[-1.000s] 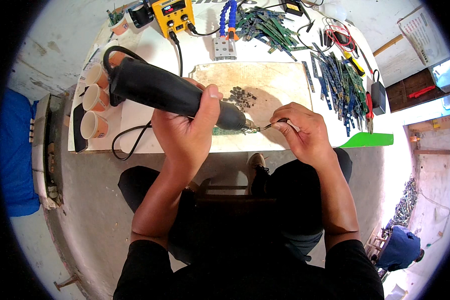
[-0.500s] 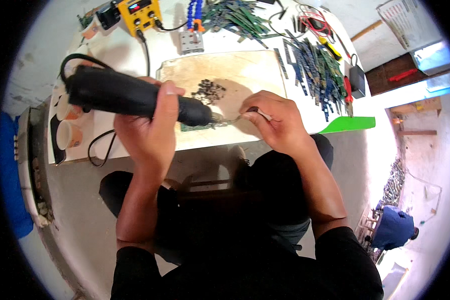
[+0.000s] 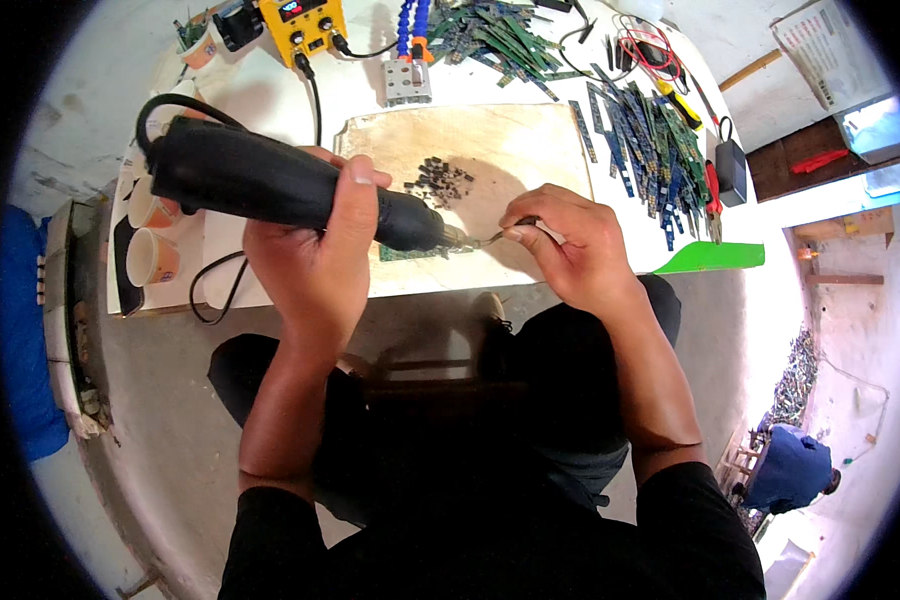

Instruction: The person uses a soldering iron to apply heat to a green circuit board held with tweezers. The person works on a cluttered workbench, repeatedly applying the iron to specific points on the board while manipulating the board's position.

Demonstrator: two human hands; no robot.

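My left hand (image 3: 310,255) is wrapped round a black hot-air handpiece (image 3: 250,175), whose metal nozzle (image 3: 453,236) points right, down at a green circuit board (image 3: 400,252) on the front of a pale wooden mat (image 3: 500,130). My right hand (image 3: 570,250) pinches thin dark tweezers (image 3: 495,236), their tips at the nozzle's end over the board. Exactly what the tips touch is too small to tell. A scattered heap of small black chips (image 3: 438,182) lies on the mat just behind the nozzle.
Yellow control unit (image 3: 300,30) and metal fixture with blue hose (image 3: 407,83) at the back; piles of board strips (image 3: 650,150) behind and right; paper cups (image 3: 152,256) left; pliers (image 3: 713,200) and adapter (image 3: 733,170) right. Another person (image 3: 780,465) in blue is low at right.
Since a second ago the whole view has shifted, the table appearing farther left and higher. Both hands keep their grips, with nozzle and tweezers still meeting over the board.
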